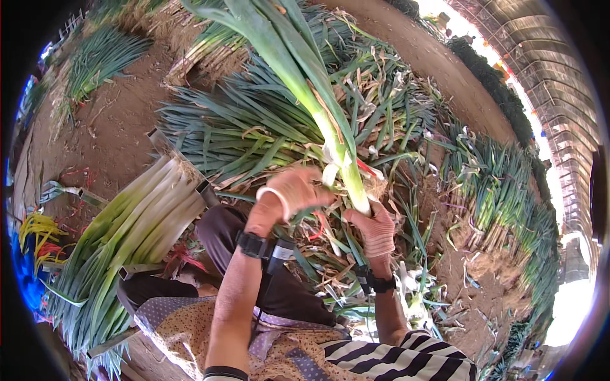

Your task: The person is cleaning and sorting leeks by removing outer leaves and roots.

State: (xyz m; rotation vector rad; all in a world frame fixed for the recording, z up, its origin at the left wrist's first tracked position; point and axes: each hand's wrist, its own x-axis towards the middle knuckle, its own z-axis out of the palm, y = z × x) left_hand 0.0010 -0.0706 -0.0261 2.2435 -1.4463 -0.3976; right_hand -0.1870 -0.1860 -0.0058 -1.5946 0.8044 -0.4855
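Note:
A long, thick green onion (pixel 332 136) stands tilted in front of me, its green leaves reaching up past the far edge of the view. Around its white lower end, my right hand (pixel 375 233) is closed, wearing a pale glove or wrap. My left hand (pixel 295 190), in a similar pale covering, is beside the stalk and smeared by motion; whether its fingers grip anything cannot be made out. A strip of pale peel hangs from the stalk near the left fingers. Beyond the hands spreads a heap of unpeeled green onions (pixel 244 124).
Cleaned green onions (pixel 136 209) lie in a metal frame (pixel 210 192) at my left. Yellow ties (pixel 41 230) hang further left. Peeled-off scraps (pixel 321 254) cover the ground below my hands. More onions (pixel 499 184) lie along the right, another bunch (pixel 105 60) at the far left.

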